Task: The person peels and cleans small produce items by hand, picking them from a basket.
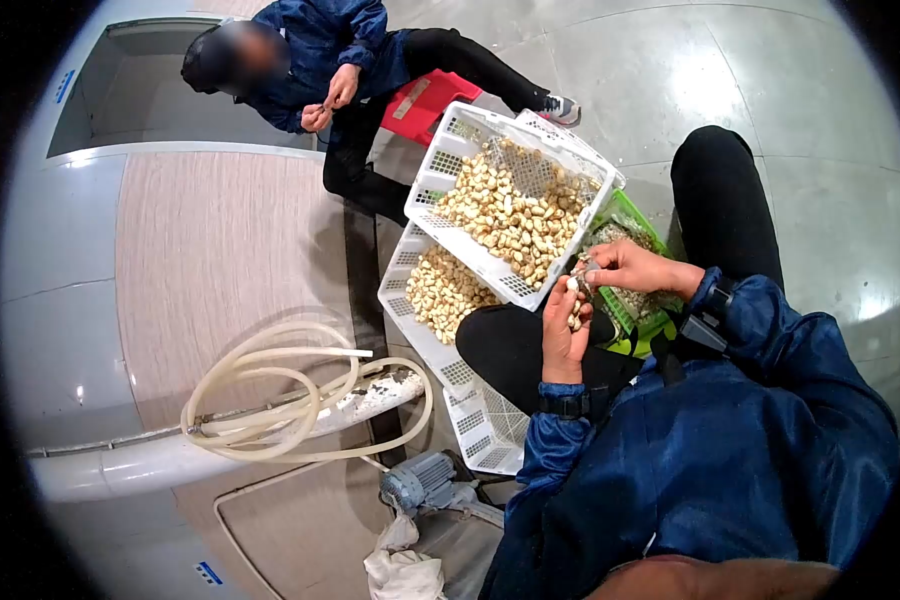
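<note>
My left hand (567,335) is raised above my knee, its fingers curled round a few small pale pieces like those in the crates. Close against it, my right hand (625,268) pinches something small and greyish at the fingertips, too small to make out. Both hands are at the near right corner of a white crate (485,268) holding many pale yellow, nut-like pieces (510,215). Under my right wrist is a green basket (625,205) with small brownish bits (620,232) in it.
A second white crate (400,262) of pale pieces sits lower left. Across from me a seated co-worker (320,60) works with both hands near a red stool (417,112). A coiled hose (240,375), a motor (420,482) and a white cloth (402,572) are at the left.
</note>
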`<state>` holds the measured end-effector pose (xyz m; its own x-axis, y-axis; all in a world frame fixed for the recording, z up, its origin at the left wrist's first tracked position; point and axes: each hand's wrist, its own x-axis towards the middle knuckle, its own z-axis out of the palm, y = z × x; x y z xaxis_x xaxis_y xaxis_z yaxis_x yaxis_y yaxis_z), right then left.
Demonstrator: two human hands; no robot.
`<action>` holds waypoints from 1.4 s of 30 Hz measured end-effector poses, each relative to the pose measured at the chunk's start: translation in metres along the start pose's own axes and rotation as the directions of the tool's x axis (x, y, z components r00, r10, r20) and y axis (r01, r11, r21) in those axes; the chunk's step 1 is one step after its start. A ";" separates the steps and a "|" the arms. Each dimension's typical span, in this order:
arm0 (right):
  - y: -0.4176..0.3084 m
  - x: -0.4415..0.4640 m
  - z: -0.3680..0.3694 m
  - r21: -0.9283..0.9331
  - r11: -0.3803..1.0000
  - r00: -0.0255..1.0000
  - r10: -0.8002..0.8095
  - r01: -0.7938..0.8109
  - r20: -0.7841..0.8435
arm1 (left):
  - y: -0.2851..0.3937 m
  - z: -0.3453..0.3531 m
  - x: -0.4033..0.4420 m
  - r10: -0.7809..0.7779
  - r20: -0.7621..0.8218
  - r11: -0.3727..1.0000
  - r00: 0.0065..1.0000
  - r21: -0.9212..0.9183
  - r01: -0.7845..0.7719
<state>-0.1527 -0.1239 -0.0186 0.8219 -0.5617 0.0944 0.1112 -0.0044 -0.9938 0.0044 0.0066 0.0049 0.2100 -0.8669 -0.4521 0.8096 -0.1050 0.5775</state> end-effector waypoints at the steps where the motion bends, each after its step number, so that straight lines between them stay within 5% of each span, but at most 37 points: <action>1: -0.016 0.000 -0.001 -0.026 0.999 0.999 -0.035 0.035 0.012 | -0.001 -0.001 0.001 0.009 0.010 1.000 1.000 0.024 -0.009; 6: -0.030 -0.003 -0.006 -0.148 0.989 0.995 0.023 -0.009 0.094 | -0.002 -0.002 0.001 0.059 0.022 0.977 0.998 0.202 -0.062; 14: -0.006 -0.001 -0.006 0.085 0.995 0.993 0.046 -0.055 0.111 | 0.002 -0.005 -0.002 0.058 0.034 0.971 0.998 0.231 -0.064; 17: -0.021 -0.002 -0.002 -0.058 0.996 0.996 -0.069 0.072 0.056 | 0.002 -0.012 0.000 0.066 0.028 0.924 0.997 0.375 -0.072; 21: -0.008 0.000 -0.006 0.211 0.942 0.962 0.234 -0.260 0.139 | 0.002 0.000 -0.003 0.048 0.032 0.982 0.998 0.181 -0.053; 25: -0.023 -0.003 0.001 -0.059 0.996 0.997 -0.060 0.062 0.044 | 0.002 -0.001 0.000 0.053 0.031 0.969 0.998 0.239 -0.059; 29: 0.006 0.001 -0.006 0.118 0.966 0.969 0.213 -0.228 0.126 | 0.001 0.002 -0.001 0.031 0.073 0.996 0.997 0.083 -0.037; 30: -0.013 -0.001 -0.004 0.151 0.986 0.995 0.054 -0.066 0.084 | 0.001 -0.001 0.000 0.031 0.089 0.996 0.996 0.076 -0.038; 33: -0.019 -0.002 0.001 -0.083 0.992 0.995 -0.094 0.095 0.011 | 0.002 0.007 -0.002 0.031 0.034 0.997 0.999 0.073 -0.033; 37: -0.006 0.000 -0.002 0.220 0.948 0.973 0.219 -0.229 0.066 | 0.001 0.002 -0.001 0.005 0.054 0.999 0.999 -0.051 -0.002; 41: -0.014 -0.002 0.002 -0.110 0.986 0.992 -0.127 0.124 -0.022 | 0.001 0.000 0.003 0.036 0.016 0.995 0.999 0.095 -0.038; 42: -0.011 -0.001 -0.001 -0.071 0.997 0.999 -0.035 0.036 0.019 | 0.000 0.001 0.002 0.036 0.052 0.994 0.998 0.097 -0.041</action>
<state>-0.1548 -0.1241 -0.0079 0.8278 -0.5457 0.1302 0.1008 -0.0837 -0.9914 0.0041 0.0042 0.0044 0.2101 -0.8943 -0.3951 0.7435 -0.1163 0.6586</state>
